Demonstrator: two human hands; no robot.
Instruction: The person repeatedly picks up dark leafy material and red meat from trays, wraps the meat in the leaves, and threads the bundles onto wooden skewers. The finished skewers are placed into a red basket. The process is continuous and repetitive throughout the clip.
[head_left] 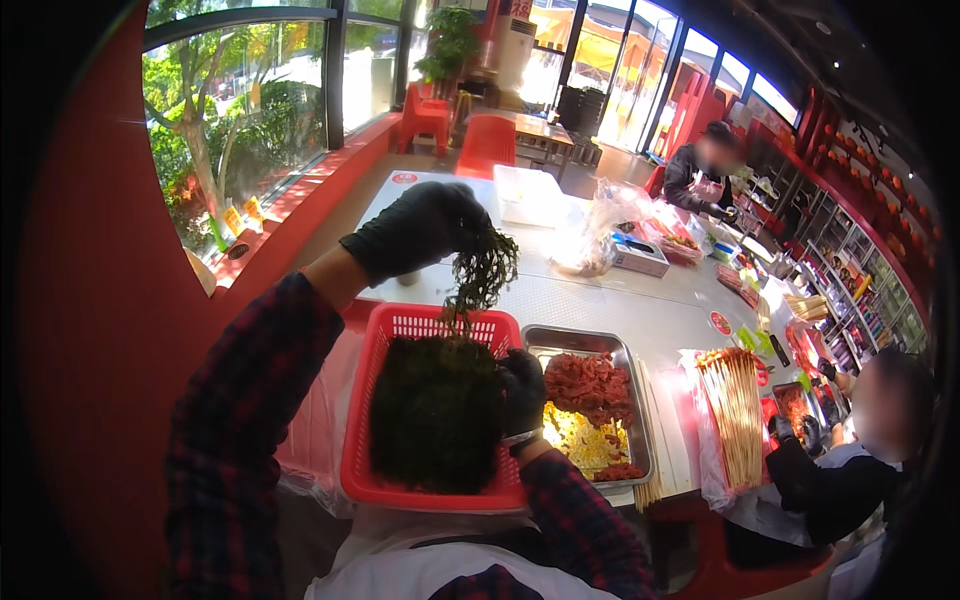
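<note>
My left hand [425, 232], in a black glove, is raised above the far side of a red plastic basket [362, 460]. Its fingers are closed on a clump of dark green, stringy seaweed [485, 265], whose strands dangle toward the basket. A large dark heap of the same seaweed [435, 415] fills the basket. At the basket's right side is my right hand [522, 392], also black-gloved, its fingers curled against the heap's edge. What lies inside those fingers is hidden. Right beside it stands a metal tray [648, 440] with reddish meat pieces [590, 385] and yellow pieces [585, 440].
Thin wooden sticks [650, 430] lie along the tray. Farther right, many skewers [730, 420] rest on a plastic-lined tray. A co-worker [850, 450] sits at the right, another person [700, 180] at the far end. A white container [528, 195] and plastic bags [600, 225] stand across the table.
</note>
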